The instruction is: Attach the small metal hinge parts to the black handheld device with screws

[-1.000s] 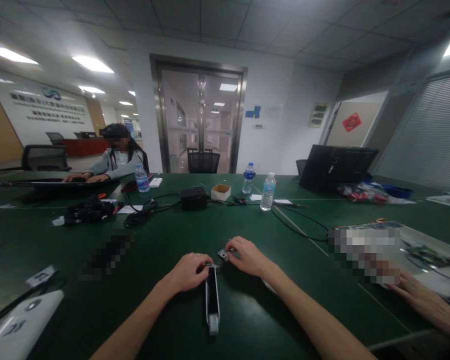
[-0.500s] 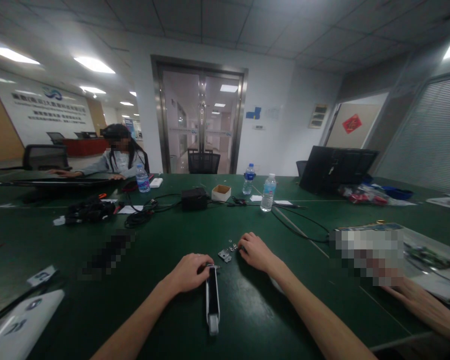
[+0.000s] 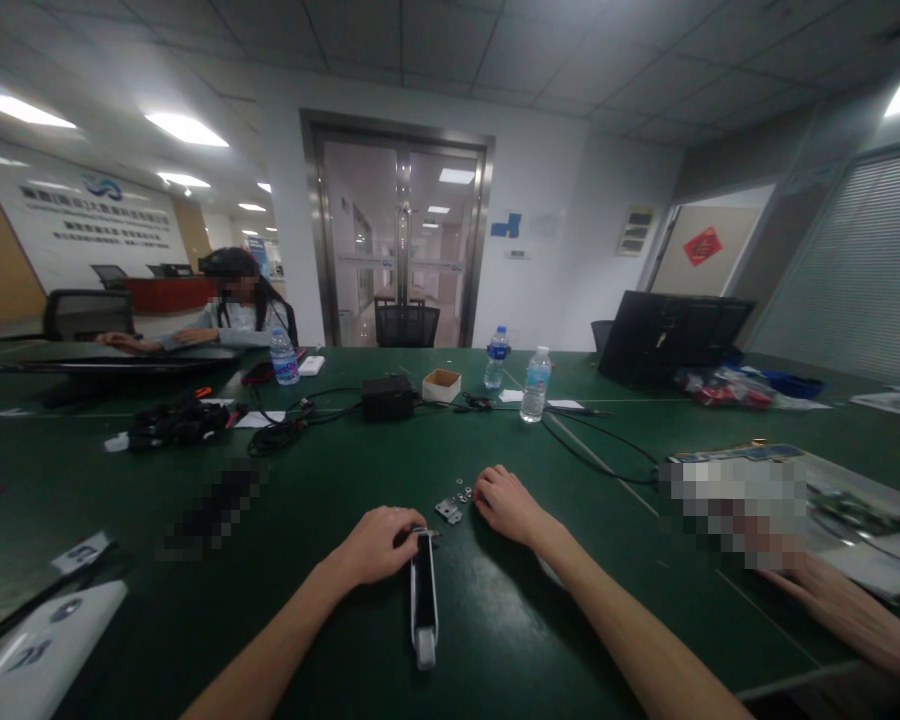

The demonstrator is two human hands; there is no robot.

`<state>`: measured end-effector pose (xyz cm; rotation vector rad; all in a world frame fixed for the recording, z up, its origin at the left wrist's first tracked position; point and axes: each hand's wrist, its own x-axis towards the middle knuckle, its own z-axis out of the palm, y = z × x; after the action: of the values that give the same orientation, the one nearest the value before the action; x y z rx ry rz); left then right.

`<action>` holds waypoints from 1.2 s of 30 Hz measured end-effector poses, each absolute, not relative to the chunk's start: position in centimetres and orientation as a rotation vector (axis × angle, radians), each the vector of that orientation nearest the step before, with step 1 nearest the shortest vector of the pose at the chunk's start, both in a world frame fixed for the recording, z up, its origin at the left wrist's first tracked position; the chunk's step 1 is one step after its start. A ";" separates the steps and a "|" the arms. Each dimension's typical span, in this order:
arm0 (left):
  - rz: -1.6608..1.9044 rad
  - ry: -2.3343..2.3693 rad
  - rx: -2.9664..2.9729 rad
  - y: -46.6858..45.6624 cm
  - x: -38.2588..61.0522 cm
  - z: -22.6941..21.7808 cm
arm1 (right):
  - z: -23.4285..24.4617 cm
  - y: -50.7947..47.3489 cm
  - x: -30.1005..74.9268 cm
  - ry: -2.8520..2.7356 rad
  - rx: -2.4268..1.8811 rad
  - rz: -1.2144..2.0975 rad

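My left hand is closed around the far end of a long, narrow piece with white edges and a dark channel, which points towards me on the green table. A thin metal bit sticks out beside the thumb at that end. My right hand rests on the table to the right with its fingers curled down. Its fingertips are hidden, so whatever they pinch does not show. Just left of those fingers lie several small metal rings or nuts and a small metal plate with holes.
Farther back stand a small open box, a black box, water bottles and cables. At right, another person's hand reaches to a tray with circuit boards. A person sits at far left.
Both of my hands and the narrow piece stay nearly in place. The seated person's hand has drawn back to the left, and an orange object has appeared at the right edge.
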<state>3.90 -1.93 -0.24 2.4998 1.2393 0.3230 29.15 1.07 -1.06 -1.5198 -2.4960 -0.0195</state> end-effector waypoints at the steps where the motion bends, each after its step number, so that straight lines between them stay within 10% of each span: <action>1: 0.322 1.239 2.500 -2.0 3.9 -0.2 | -1.0 1.0 29.1 -2.499 -1.528 -0.013; 36: 0.342 1.236 2.507 -1.8 4.0 -0.3 | -1.2 0.7 28.0 -2.398 -1.361 0.013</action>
<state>4.00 -1.84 -0.32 2.5065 1.2358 0.3421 27.97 0.71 -1.17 -1.3609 -2.3976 0.0132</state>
